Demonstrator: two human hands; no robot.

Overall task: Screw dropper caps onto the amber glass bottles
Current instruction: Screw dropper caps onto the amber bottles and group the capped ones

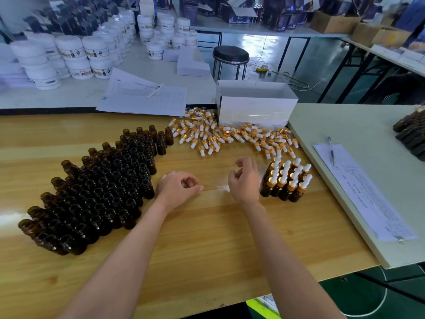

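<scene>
Few capped amber glass bottles [286, 183] were set rightward on wooden desk [207, 238] | big block of open amber bottles [96, 192] was left undone | gold-and-white dropper caps [230, 134] heaped behind | left grip [178, 187], right grip [245, 178] seen slack, empty

So the uncapped amber bottles [99, 187] are all standing upright with open threaded necks, packed tight in a big diagonal block on the left half of the table [207, 238], running from the near left edge up toward the back middle. The dropper caps [230, 134] (gold collars, white rubber bulbs, clear glass pipettes) are dumped loose on their sides in a sprawling pile at the back, right of that block. Over on the right there's a small tidy cluster of capped bottles [287, 183], upright and touching each other, right by the pile's tail end.
</scene>
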